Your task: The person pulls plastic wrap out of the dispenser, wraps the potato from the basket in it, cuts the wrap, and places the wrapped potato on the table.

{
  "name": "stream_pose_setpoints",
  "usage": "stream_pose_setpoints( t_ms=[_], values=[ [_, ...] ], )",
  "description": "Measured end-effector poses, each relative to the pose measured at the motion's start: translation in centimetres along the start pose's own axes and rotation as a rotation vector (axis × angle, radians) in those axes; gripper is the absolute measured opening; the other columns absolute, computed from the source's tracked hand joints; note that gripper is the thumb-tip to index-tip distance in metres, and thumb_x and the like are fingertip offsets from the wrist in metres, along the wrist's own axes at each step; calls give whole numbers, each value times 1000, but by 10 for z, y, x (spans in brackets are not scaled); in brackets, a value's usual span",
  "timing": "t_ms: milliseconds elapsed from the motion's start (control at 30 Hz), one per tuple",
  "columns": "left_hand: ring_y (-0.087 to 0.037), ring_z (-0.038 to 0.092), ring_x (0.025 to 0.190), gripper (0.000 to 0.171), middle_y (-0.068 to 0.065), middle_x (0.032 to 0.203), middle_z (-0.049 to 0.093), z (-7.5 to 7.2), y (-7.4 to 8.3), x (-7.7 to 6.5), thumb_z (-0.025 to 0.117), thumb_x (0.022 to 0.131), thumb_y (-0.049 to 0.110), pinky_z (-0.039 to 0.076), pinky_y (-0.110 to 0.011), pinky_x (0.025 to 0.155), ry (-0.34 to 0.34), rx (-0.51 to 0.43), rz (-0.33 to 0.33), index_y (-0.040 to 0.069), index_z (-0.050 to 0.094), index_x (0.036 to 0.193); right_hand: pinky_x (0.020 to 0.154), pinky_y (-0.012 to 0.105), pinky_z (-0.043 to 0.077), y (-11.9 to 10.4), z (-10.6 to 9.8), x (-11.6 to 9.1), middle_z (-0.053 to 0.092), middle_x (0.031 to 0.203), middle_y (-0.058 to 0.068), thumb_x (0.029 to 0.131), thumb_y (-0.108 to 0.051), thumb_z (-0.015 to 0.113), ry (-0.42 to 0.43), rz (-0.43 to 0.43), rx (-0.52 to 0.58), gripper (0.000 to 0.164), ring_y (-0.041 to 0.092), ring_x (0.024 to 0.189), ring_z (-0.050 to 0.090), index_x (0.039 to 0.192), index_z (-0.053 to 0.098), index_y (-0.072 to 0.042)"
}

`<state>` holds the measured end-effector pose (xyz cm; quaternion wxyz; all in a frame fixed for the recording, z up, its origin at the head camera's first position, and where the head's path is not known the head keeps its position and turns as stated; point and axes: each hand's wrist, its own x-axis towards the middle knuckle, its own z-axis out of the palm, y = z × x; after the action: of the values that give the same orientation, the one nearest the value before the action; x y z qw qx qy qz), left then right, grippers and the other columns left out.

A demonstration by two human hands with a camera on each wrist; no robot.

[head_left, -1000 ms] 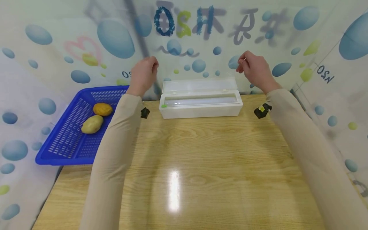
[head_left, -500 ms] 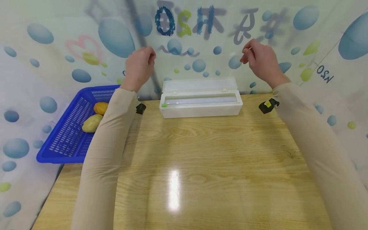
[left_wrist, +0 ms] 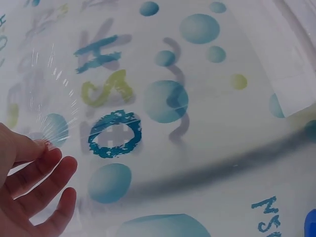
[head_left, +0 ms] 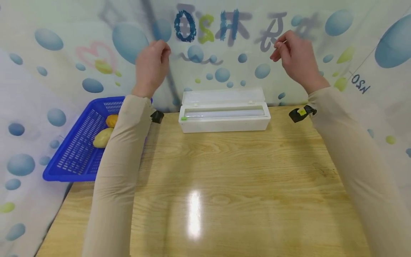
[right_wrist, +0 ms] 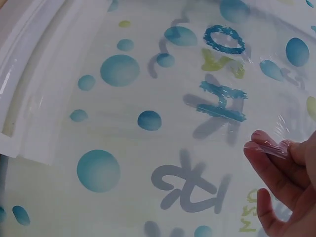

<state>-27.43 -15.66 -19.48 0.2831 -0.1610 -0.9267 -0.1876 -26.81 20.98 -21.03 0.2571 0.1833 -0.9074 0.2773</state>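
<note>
My left hand (head_left: 150, 66) pinches one corner of a clear sheet of cling film (left_wrist: 55, 116) between thumb and forefinger, and creases fan out from the grip. On the other side, my right hand (head_left: 300, 59) pinches a gathered edge of the film, seen in the right wrist view as a shiny fold (right_wrist: 271, 149) at the fingertips. Both hands are raised above and to either side of a white cling film dispenser (head_left: 224, 125). Its lid (head_left: 223, 95) stands up at the back, and the film roll (head_left: 224, 113) shows inside. In the head view the transparent film hardly shows.
At the left, a blue plastic basket (head_left: 69, 177) holds an orange-yellow lumpy item (head_left: 111, 120) and a pale yellow oval one (head_left: 103, 138), partly behind the left sleeve. The wooden table (head_left: 224, 185) meets a patterned wall covering (head_left: 237, 75) behind the dispenser.
Both hands have risen in the head view and moved apart, the left one leftward, the right one rightward. The dispenser stays in place, its lid still up.
</note>
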Motion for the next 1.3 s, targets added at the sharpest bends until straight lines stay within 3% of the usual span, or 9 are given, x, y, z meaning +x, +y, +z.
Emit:
stream_pose_setpoints(
  t_ms=[167,400,633,900,1067,1167,1300],
  values=[
    [-33,59,88,27,-20,102,64,-7,3,2,46,102,16,48,-42,80,76,-6,32,-4,64,108,68,16,38,-3,-8,6,69,96,17,105,-22,37,22,0,-8,34,-7,75,49,116,53,6],
    [-30,60,92,28,-18,104,65,-16,9,5,46,103,17,48,-37,83,142,-15,39,-4,64,108,85,16,44,-9,-18,14,68,102,16,105,-25,37,30,15,-36,37,13,86,60,120,52,4],
    [-29,59,95,29,-18,104,65,-23,12,6,44,103,17,47,-33,86,214,-24,47,-4,64,108,78,15,45,-19,-27,17,68,104,13,105,-27,36,74,40,-29,39,13,91,62,122,52,3],
    [-26,59,93,28,-16,102,66,-29,16,6,46,103,17,46,-29,85,252,-56,43,-4,64,106,86,16,46,-25,-33,14,68,105,15,105,-26,36,96,29,2,38,11,93,63,123,52,4],
    [-25,57,84,23,-18,93,64,-31,16,0,47,101,11,46,-30,77,300,-117,158,-6,64,99,83,13,43,-25,-39,7,68,102,14,105,-24,38,90,-19,-4,37,5,89,60,121,53,5],
    [-24,54,79,20,-19,88,61,-35,16,-8,49,99,7,44,-31,74,320,-178,241,-7,63,94,73,14,38,-24,-44,0,68,101,14,105,-23,38,84,-71,-28,35,-1,85,55,119,54,5],
    [-24,59,78,20,-19,87,62,-41,16,-21,48,99,7,47,-26,75,285,-227,354,-8,61,94,73,13,35,-22,-51,-13,69,99,15,104,-18,42,95,-153,-44,30,-10,82,48,114,56,6]
  ],
)
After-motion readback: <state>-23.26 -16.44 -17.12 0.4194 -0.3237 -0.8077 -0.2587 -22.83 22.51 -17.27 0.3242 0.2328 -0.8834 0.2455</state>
